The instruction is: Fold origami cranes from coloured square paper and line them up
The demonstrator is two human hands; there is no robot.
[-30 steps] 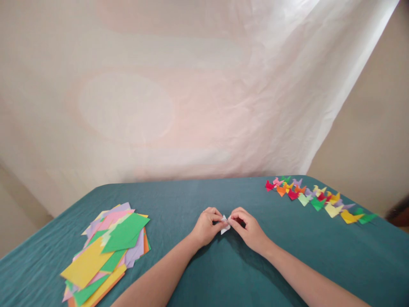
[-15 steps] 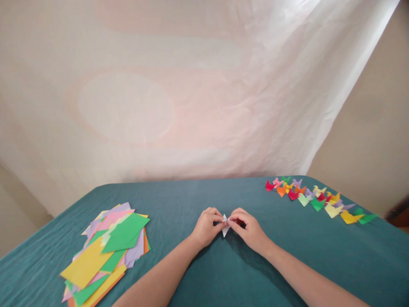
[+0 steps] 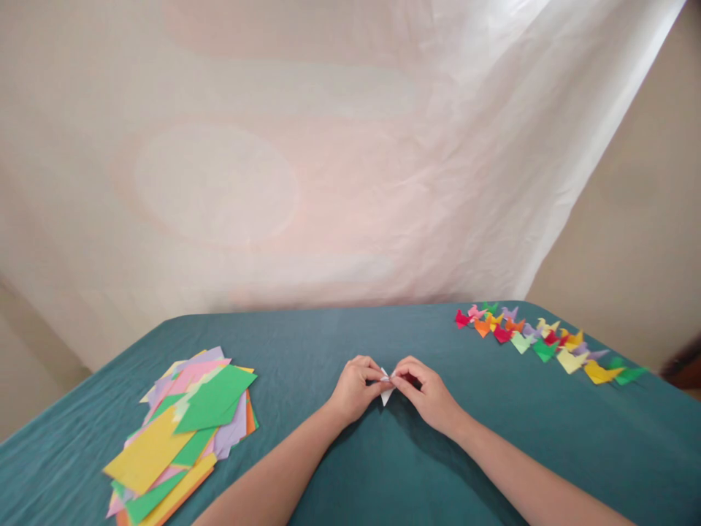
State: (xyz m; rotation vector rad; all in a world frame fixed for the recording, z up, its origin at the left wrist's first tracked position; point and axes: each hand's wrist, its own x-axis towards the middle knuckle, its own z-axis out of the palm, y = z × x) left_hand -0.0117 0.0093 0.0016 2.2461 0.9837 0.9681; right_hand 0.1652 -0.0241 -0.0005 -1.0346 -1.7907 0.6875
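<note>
A small folded piece of pale origami paper (image 3: 386, 397) is pinched between my two hands, just above the middle of the table. My left hand (image 3: 355, 389) grips its left side between thumb and fingers. From the other side, my right hand (image 3: 423, 389) pinches the paper with thumb and index finger. One pointed end hangs downward below the fingertips, and a smaller tip shows above them. The fingers cover the paper's middle, so its folds there are hidden.
A loose pile of coloured paper sheets (image 3: 156, 449) lies on the left of the teal cloth-covered table (image 3: 307, 343). Several folded paper birds (image 3: 544, 349) stand in rows along the right side. Behind the table hangs a pale sheet (image 3: 339, 175).
The folded paper has shifted very slightly between my fingertips. Both hands stay in nearly the same place, and the pile and birds are unmoved.
</note>
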